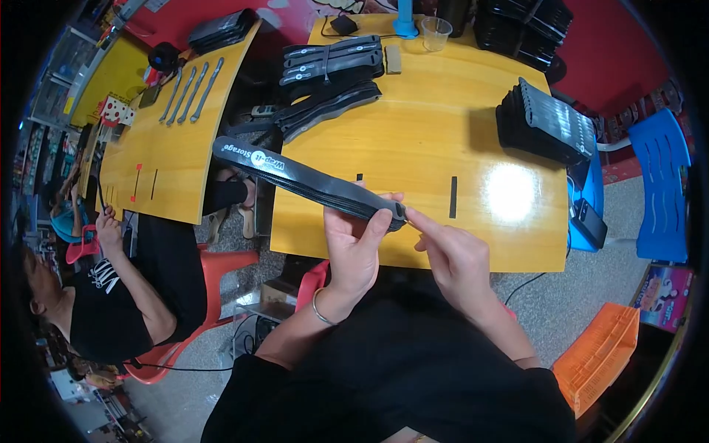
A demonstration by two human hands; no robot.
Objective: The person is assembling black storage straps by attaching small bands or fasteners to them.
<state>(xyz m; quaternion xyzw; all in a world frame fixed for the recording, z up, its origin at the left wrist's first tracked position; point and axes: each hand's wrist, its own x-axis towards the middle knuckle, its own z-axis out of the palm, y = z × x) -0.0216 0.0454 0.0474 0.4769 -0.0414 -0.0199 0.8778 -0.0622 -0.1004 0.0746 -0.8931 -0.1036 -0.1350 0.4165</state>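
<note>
My left hand [353,247] is closed around the near end of a thick stack of black storage straps [303,176], thumb on top. The stack points up and to the left, above the table's front edge, with pale printing on its top strap. At the stack's near end, by the hole in the straps, the index finger of my right hand [459,264] is stretched out and touches the edge. Its other fingers are bent, and nothing shows in its grip.
On the yellow table [421,148] lie banded strap bundles [332,63], a loose strap pile [332,107] and a dark strap stack [546,122]. A clear cup [436,33] stands at the back. At left, a person [111,295] sits by another table [177,155]. An orange crate [597,358] stands right.
</note>
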